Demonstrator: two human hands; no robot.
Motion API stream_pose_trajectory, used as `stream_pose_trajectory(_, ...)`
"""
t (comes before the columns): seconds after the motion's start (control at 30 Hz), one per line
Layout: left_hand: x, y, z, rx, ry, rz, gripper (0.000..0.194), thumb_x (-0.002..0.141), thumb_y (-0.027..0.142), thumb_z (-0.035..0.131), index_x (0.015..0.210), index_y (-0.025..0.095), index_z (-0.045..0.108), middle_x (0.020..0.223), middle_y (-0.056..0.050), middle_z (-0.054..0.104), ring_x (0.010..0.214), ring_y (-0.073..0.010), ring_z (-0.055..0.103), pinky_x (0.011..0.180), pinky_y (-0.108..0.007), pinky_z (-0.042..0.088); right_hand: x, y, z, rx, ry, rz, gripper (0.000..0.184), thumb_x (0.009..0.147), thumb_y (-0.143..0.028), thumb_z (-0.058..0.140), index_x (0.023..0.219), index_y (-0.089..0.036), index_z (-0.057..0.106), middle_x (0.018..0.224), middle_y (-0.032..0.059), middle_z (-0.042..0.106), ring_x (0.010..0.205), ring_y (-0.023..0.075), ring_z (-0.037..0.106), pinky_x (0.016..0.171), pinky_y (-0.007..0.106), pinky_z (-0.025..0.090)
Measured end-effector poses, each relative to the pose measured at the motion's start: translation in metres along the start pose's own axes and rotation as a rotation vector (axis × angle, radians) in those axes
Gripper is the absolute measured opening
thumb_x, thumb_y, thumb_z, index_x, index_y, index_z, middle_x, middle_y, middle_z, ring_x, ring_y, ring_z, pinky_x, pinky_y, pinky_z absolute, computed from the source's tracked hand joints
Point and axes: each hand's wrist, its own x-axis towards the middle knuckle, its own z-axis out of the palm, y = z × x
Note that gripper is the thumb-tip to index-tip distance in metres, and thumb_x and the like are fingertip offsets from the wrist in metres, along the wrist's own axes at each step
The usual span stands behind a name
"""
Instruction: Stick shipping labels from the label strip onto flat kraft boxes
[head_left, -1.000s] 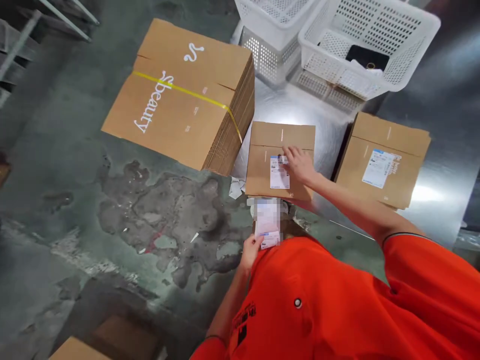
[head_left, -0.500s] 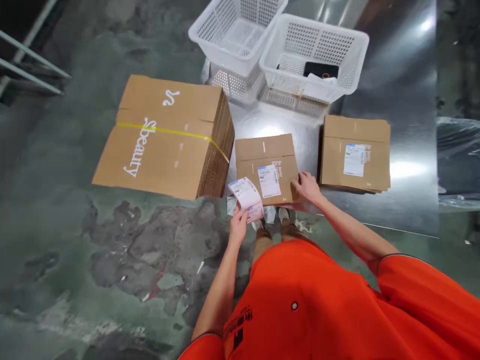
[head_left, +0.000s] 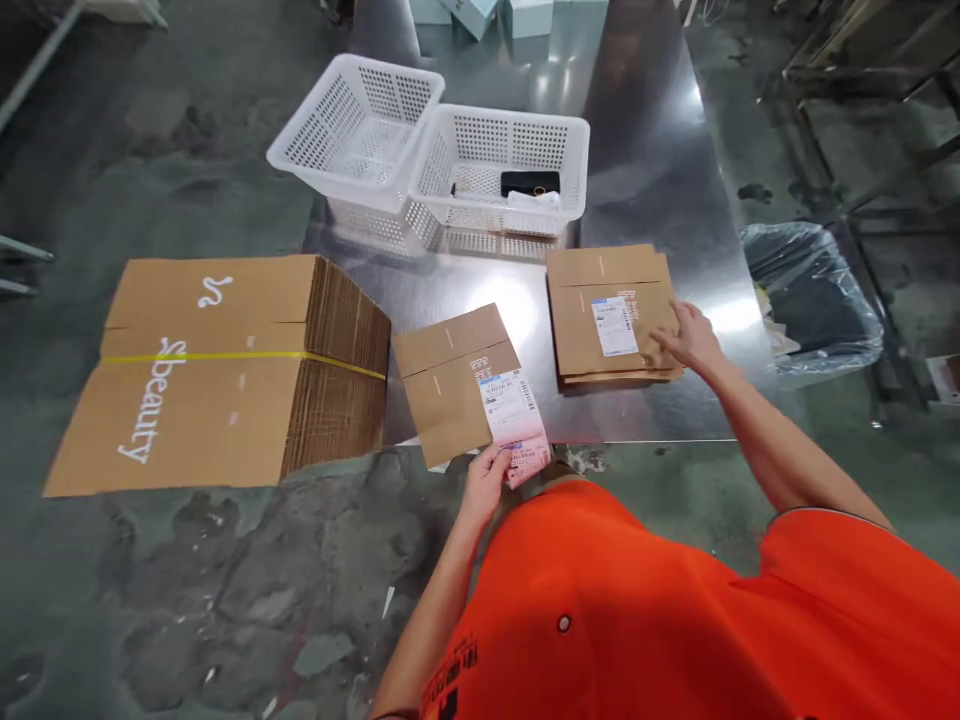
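My left hand (head_left: 484,487) pinches the lower end of a strip of shipping labels (head_left: 514,412), white above and pinkish below. The strip extends over the lower right of a flattened cardboard carton (head_left: 450,365), which lies tilted near the table's front edge. My right hand (head_left: 691,338) rests at the right edge of a stack of flattened cartons (head_left: 585,270), thumb and fingers apart. The top carton there bears a white label (head_left: 614,326) beside white printed lettering.
A bundle of large folded cartons (head_left: 217,400) with a yellow strap stands at the left. Two white perforated baskets (head_left: 352,160) (head_left: 510,125) sit behind on the metal table (head_left: 645,170); one holds a black object. A plastic-lined bin (head_left: 817,300) stands right.
My right hand has moved the labelled carton from the middle onto the right stack. A carton without a visible stuck label now lies in the middle, under the label strip. The view has shifted.
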Motion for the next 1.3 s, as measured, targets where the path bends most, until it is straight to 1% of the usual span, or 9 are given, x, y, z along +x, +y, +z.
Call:
stream_pose_trajectory(0.07, -0.004, -0.002, 0.005, 0.057, -0.032, 0.016, 0.035, 0.069, 0.046, 0.068, 0.09, 0.018, 0.073, 0.081, -0.004, 0.07, 0.075, -0.0181, 0.062, 0.069, -0.027, 0.051, 0.002, -0.041, 0.022, 0.105, -0.207, -0.135, 0.088, 0.072, -0.052, 0.069, 0.144, -0.013, 0.036, 0.145, 0.0186, 0.032, 0.136, 0.0337, 0.027, 0.109, 0.052, 0.031)
stream_pose_trajectory(0.17, -0.014, -0.003, 0.006, 0.153, -0.056, 0.065, 0.031, 0.074, 0.042, 0.063, 0.089, 0.017, 0.073, 0.08, -0.003, 0.069, 0.075, -0.0175, 0.06, 0.072, -0.026, 0.049, -0.008, -0.117, 0.068, 0.5, -0.817, -0.271, 0.091, 0.076, -0.05, 0.068, 0.149, -0.021, 0.024, 0.142, 0.013, 0.038, 0.131, 0.0264, 0.038, 0.1, 0.04, 0.043)
stream_pose_trajectory(0.3, -0.031, -0.003, -0.002, 0.058, -0.009, 0.016, 0.039, 0.072, 0.037, 0.066, 0.107, 0.018, 0.068, 0.109, -0.007, 0.067, 0.098, -0.0215, 0.061, 0.086, -0.028, 0.048, -0.038, -0.171, 0.12, 0.645, -1.201, -0.187, 0.055, 0.074, -0.048, 0.068, 0.113, -0.011, 0.058, 0.097, 0.0074, 0.064, 0.086, 0.0174, 0.059, 0.07, 0.025, 0.048)
stream_pose_trajectory(0.43, -0.035, 0.006, -0.006, -0.183, 0.107, 0.12, 0.065, 0.064, 0.029, 0.074, 0.125, 0.024, 0.055, 0.132, -0.006, 0.056, 0.121, -0.0228, 0.051, 0.094, -0.028, 0.045, -0.069, -0.178, 0.147, 0.539, -1.138, -0.165, 0.039, 0.079, -0.049, 0.06, 0.085, -0.011, 0.06, 0.071, 0.0006, 0.058, 0.064, 0.0115, 0.051, 0.057, 0.021, 0.037)
stream_pose_trajectory(0.63, -0.002, 0.002, -0.006, -0.118, 0.446, 0.034, 0.031, 0.063, 0.039, 0.074, 0.062, 0.015, 0.056, 0.058, 0.003, 0.056, 0.056, -0.0102, 0.053, 0.055, -0.02, 0.043, -0.088, -0.185, 0.155, 0.091, -0.911, -0.521, 0.027, 0.088, -0.038, 0.055, 0.097, -0.015, 0.063, 0.086, 0.0042, 0.063, 0.072, 0.0132, 0.052, 0.061, 0.022, 0.032)
stream_pose_trajectory(0.87, 0.009, -0.061, -0.024, -0.13, 0.403, -0.087, 0.028, 0.059, 0.031, 0.078, 0.078, 0.014, 0.067, 0.075, -0.002, 0.069, 0.068, -0.0143, 0.061, 0.063, -0.022, 0.047, -0.028, -0.193, 0.215, -0.157, -0.668, -0.644, 0.02, 0.092, -0.03, 0.049, 0.099, -0.015, 0.061, 0.096, 0.0078, 0.061, 0.087, 0.0187, 0.052, 0.075, 0.027, 0.036)
stream_pose_trajectory(1.03, -0.03, -0.109, -0.045, -0.13, 0.411, -0.239, 0.03, 0.051, 0.027, 0.082, 0.074, 0.012, 0.071, 0.068, -0.006, 0.07, 0.064, -0.02, 0.063, 0.07, -0.035, 0.052, 0.008, -0.205, 0.244, -0.469, -0.53, -0.709, 0.055, 0.083, -0.045, 0.063, 0.129, -0.017, 0.05, 0.121, 0.0155, 0.052, 0.106, 0.032, 0.044, 0.089, 0.042, 0.034)
stream_pose_trajectory(1.17, -0.069, -0.121, -0.062, -0.12, 0.485, -0.256, 0.028, 0.055, 0.033, 0.079, 0.074, 0.013, 0.073, 0.068, -0.005, 0.07, 0.071, -0.0215, 0.065, 0.076, -0.035, 0.052, -0.031, -0.207, 0.251, -0.407, -0.481, -0.732, 0.063, 0.09, -0.042, 0.052, 0.142, -0.011, 0.035, 0.139, 0.0191, 0.039, 0.124, 0.0342, 0.035, 0.1, 0.047, 0.029)
stream_pose_trajectory(1.3, -0.06, -0.1, -0.084, -0.071, 0.578, -0.186, 0.031, 0.065, 0.039, 0.073, 0.081, 0.013, 0.073, 0.086, -0.007, 0.073, 0.088, -0.0238, 0.064, 0.083, -0.033, 0.05, -0.08, -0.214, 0.279, -0.319, -0.458, -0.717, 0.067, 0.095, -0.047, 0.039, 0.146, -0.006, 0.03, 0.151, 0.0183, 0.019, 0.141, 0.0349, 0.009, 0.112, 0.057, 0.006)
